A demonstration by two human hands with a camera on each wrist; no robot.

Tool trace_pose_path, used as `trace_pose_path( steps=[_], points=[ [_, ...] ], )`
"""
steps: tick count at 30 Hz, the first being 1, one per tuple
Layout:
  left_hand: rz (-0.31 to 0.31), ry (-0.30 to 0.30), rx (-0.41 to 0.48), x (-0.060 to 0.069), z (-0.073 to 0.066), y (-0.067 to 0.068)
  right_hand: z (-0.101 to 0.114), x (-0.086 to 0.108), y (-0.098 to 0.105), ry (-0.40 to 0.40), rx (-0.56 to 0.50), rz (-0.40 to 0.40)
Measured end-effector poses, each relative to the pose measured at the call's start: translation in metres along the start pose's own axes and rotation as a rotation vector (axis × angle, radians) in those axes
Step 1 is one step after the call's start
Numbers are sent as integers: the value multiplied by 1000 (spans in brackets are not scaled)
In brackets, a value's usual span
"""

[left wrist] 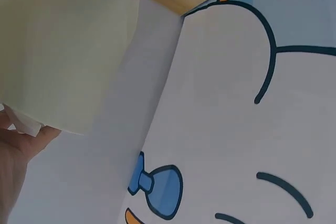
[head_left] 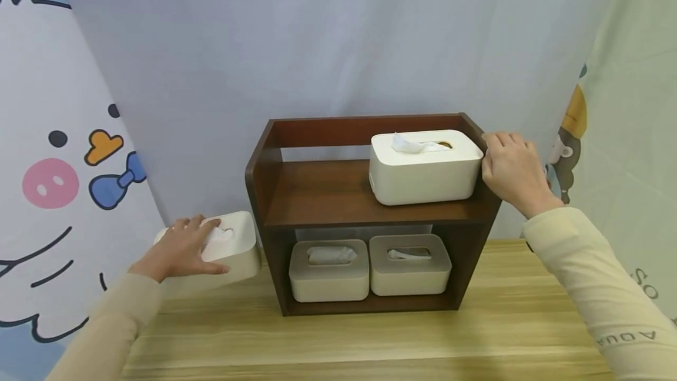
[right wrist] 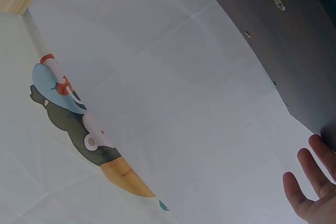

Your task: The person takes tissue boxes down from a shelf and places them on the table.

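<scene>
My left hand holds a white tissue box from above, left of the brown two-tier shelf. Its thumb lies along the near side, and a tuft of tissue pokes out by the fingers. In the left wrist view, the tissue box fills the upper left and hides most of the hand. My right hand grips the top of the shelf's right side panel. The right wrist view shows several spread fingers by the panel's dark outer face. Another white tissue box sits at the upper tier's right.
On the lower tier, two white tissue boxes with greyish tops, one left and one right, stand side by side. The shelf is on a light wooden table. Behind hangs a pale curtain, with cartoon-printed cloth at the left.
</scene>
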State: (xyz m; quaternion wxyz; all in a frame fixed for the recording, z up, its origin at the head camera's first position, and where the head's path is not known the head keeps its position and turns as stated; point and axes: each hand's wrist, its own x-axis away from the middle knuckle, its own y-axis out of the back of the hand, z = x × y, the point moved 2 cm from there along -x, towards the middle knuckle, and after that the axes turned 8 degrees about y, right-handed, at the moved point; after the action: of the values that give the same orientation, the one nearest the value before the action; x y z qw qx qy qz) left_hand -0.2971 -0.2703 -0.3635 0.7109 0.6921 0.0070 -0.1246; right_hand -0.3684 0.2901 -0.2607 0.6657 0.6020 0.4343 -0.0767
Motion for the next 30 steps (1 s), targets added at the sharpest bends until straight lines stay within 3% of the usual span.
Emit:
trace_pose_path(
  steps=[8,22,30],
  points=[
    [0,2,43,14,-3,-39,1,-1,2,-1,6,-5],
    [17,4,61,31,1,-92,2,0,0,5,-4,-30],
    [-6,-17,70,34,-8,-106,2,0,1,-2,-6,-19]
  ],
)
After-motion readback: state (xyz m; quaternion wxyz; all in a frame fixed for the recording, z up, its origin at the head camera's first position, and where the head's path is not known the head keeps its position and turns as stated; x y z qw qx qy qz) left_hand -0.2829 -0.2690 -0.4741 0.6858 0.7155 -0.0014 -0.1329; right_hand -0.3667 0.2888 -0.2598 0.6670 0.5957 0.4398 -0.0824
